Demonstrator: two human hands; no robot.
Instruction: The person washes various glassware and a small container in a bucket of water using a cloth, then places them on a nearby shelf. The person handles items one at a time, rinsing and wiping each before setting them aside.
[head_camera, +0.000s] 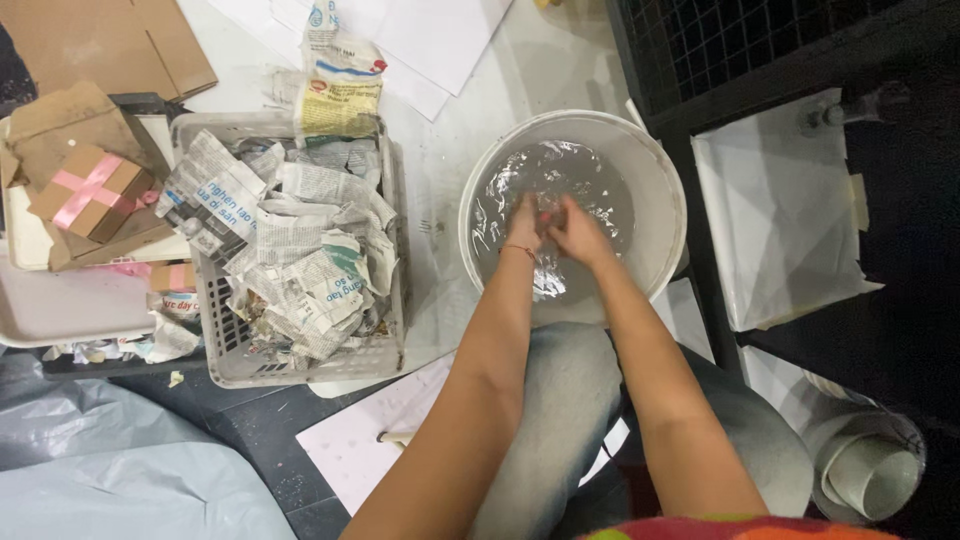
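Reaching down into a white bucket (660, 170) half full of water, both hands meet at its centre. Left hand (523, 222) and right hand (577, 232) are pressed close together, fingertips dipped under the rippling surface of the water (560, 170); something small and reddish sits between them but it's too blurred to identify. Can't tell whether either hand is actually gripping it. A thin red cord is on the left wrist.

Bucket stands on the floor, right of centre, just far of the person's grey-clad knees (560, 400).

Left of the bucket, near but apart: a pale plastic basket (225, 350) stuffed with crumpled newspaper (300, 250). Further left, a small cardboard box with crossed pink tape (90, 190) rests on brown cardboard scraps (60, 120). White paper sheets (440, 35) lie far, beyond the basket.

Right side: a dark metal frame (700, 200) with a white creased sheet (780, 210) behind it. Near right corner holds stacked white cups (870, 475). Grey plastic sheeting (110, 470) covers the near left floor.
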